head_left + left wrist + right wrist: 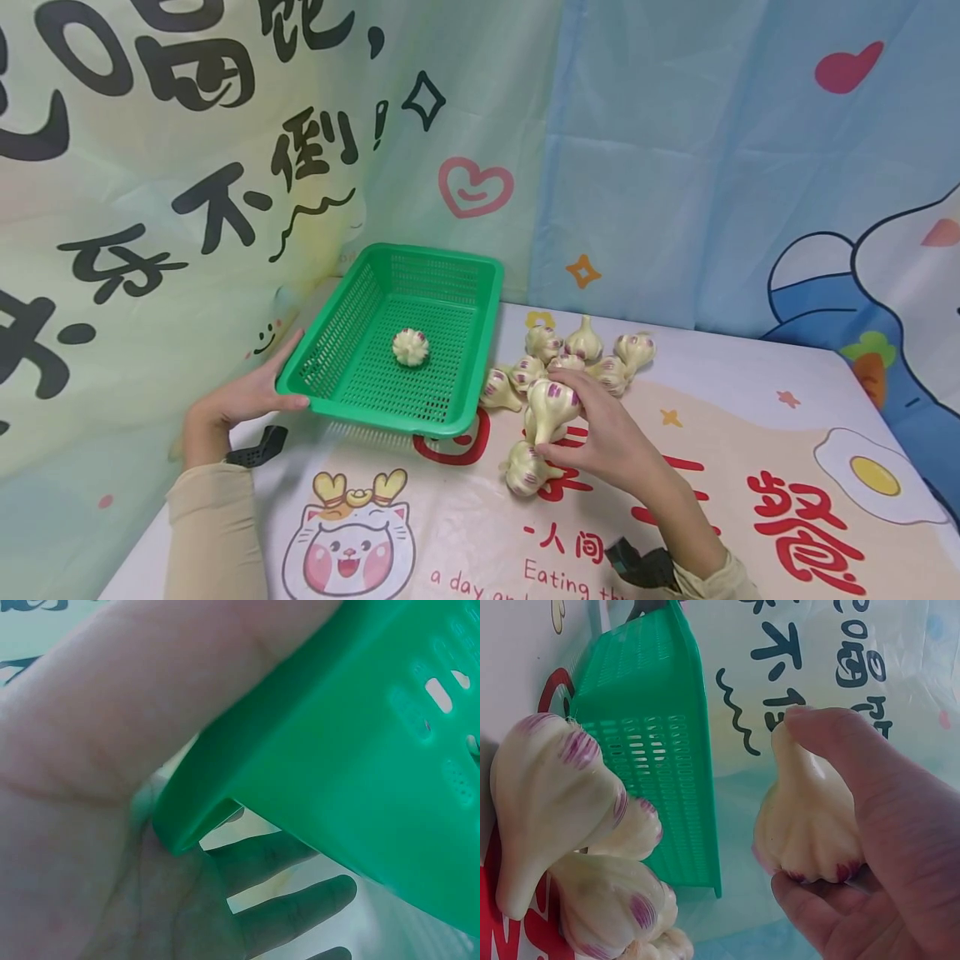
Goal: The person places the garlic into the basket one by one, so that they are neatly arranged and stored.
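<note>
My left hand (255,385) holds the near left corner of a green plastic basket (487,333), thumb over the rim and fingers beneath it in the left wrist view. One garlic bulb (410,347) lies on the basket's floor. Between thumb and fingers, my right hand (611,429) grips another garlic bulb (806,814) by its stem and root end, raised above the table just right of the basket. Below it sit loose bulbs, one of them a garlic bulb (525,468) nearest me.
Several more garlic bulbs (585,340) are heaped right of the basket. A printed cloth (750,400) covers the table. Printed curtains (630,150) hang behind and along the left side, close to the basket.
</note>
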{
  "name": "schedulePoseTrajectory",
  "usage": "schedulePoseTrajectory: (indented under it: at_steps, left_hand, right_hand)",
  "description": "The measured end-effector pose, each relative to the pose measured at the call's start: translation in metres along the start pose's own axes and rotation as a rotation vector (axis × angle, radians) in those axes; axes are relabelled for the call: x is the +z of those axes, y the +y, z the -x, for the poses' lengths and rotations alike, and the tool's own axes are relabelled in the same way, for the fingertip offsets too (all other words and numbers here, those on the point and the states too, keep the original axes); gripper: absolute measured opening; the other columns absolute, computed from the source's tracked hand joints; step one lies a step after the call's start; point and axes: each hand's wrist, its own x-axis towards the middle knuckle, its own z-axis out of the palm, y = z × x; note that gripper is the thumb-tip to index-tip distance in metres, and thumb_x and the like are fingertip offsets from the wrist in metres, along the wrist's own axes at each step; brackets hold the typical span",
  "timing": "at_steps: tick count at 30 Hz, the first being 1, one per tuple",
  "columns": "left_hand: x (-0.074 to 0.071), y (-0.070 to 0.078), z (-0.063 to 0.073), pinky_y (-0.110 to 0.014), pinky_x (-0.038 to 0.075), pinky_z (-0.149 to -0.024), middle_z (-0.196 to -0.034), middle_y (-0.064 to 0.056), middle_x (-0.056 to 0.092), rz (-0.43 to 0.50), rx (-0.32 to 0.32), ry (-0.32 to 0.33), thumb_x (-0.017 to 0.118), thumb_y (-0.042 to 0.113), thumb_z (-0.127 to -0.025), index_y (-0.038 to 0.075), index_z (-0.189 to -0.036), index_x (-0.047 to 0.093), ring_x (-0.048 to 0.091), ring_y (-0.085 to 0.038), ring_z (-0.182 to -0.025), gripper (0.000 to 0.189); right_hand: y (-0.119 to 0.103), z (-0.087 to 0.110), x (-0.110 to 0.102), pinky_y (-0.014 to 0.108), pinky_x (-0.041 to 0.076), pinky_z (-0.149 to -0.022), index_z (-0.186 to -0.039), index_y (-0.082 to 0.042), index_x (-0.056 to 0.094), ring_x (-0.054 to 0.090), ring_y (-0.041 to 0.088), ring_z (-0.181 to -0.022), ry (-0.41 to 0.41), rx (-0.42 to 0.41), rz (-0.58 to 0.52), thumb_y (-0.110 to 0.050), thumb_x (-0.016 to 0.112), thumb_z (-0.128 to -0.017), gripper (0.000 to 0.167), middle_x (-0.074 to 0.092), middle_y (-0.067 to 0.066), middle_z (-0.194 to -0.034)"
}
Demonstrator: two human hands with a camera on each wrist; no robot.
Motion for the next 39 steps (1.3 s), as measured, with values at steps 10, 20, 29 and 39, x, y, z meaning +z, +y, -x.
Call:
schedulePoseTrajectory:
  at_steps: [10, 20, 29, 39]
  left_hand:
    - [-0.001, 0.0, 0.0, -0.065, 0.012, -0.106, -0.156, -0.026, 0.0, -0.011, -0.003, 0.001, 0.073, 0.019, -0.081, 0.027, -0.152, -0.014, 0.01, -0.042, -0.139, 0.112]
    - [0.0, 0.0, 0.0, -0.066, 0.011, -0.106, -0.156, -0.025, -0.004, -0.005, -0.008, -0.002, 0.073, 0.02, -0.082, 0.025, -0.152, -0.015, 0.009, -0.043, -0.138, 0.112]
    - [-0.002, -0.003, -0.001, -0.065, 0.011, -0.107, -0.158, -0.02, -0.009, -0.024, -0.011, 0.003, 0.072, 0.02, -0.083, 0.024, -0.152, -0.015, 0.005, -0.042, -0.14, 0.111]
    - [-0.003, -0.004, -0.002, -0.064, 0.007, -0.109, -0.158, -0.02, -0.01, -0.007, 0.003, 0.001, 0.073, 0.022, -0.081, 0.022, -0.152, -0.015, 0.001, -0.04, -0.141, 0.113]
  right_hand:
    - [-0.005, 0.001, 0.001, 0.036, 0.052, -0.088, -0.139, -0.012, 0.041, 0.048, 0.014, -0.118, 0.031, -0.04, -0.022, -0.032, 0.087, -0.066, 0.089, 0.046, 0.001, -0.138]
    - [-0.007, 0.001, 0.003, 0.036, 0.052, -0.086, -0.138, -0.01, 0.041, 0.049, 0.017, -0.12, 0.05, -0.076, -0.078, -0.028, 0.087, -0.066, 0.088, 0.047, 0.005, -0.138]
    - [-0.012, 0.001, 0.003, 0.037, 0.053, -0.086, -0.14, -0.016, 0.04, 0.048, 0.016, -0.121, 0.041, -0.066, -0.108, -0.027, 0.087, -0.066, 0.088, 0.047, 0.003, -0.139]
    - [-0.016, -0.002, 0.004, 0.038, 0.053, -0.083, -0.14, -0.016, 0.041, 0.048, 0.019, -0.12, 0.031, -0.05, -0.119, -0.024, 0.088, -0.065, 0.089, 0.047, 0.004, -0.138]
